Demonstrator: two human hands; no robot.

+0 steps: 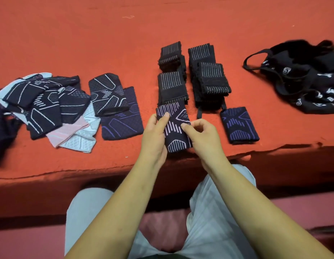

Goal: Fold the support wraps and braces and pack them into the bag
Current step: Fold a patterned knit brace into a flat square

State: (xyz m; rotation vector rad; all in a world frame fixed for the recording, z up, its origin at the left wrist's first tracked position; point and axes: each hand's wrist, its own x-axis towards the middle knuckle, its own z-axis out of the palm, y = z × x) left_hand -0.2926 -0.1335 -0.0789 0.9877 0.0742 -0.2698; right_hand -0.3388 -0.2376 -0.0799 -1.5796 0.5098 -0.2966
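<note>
Left hand (pixel 154 136): grips the brace (pixel 176 133) by its left edge, thumb on top.
Right hand (pixel 203 135): pinches the right edge, thumb against forefinger.
Brace position: between both hands, over the red cloth's (pixel 106 43) near edge.
Technique: match edges squarely before creasing and keep tension even.
Folded wraps (pixel 172 86): at 12 o'clock, just beyond.
Bag (pixel 302 77): at 2 o'clock, well apart.
Unfolded pile (pixel 46 109): at 9 o'clock.

I am looking down at a red felt-covered bench (pixel 181 25), its front edge running ragged across my view. At the left a loose heap of braces (pixel 43 105) is lying on it. Just beside the heap, a black brace (pixel 108 94) is overlapping a purple-lined brace (pixel 123 124). Two stacks of folded striped wraps, the left stack (pixel 171 75) and the right stack (pixel 209 77), are sitting mid-bench. A folded purple brace (pixel 239 126) is lying near the right stack, and a black bag (pixel 302 77) is slumping at the far right.
</note>
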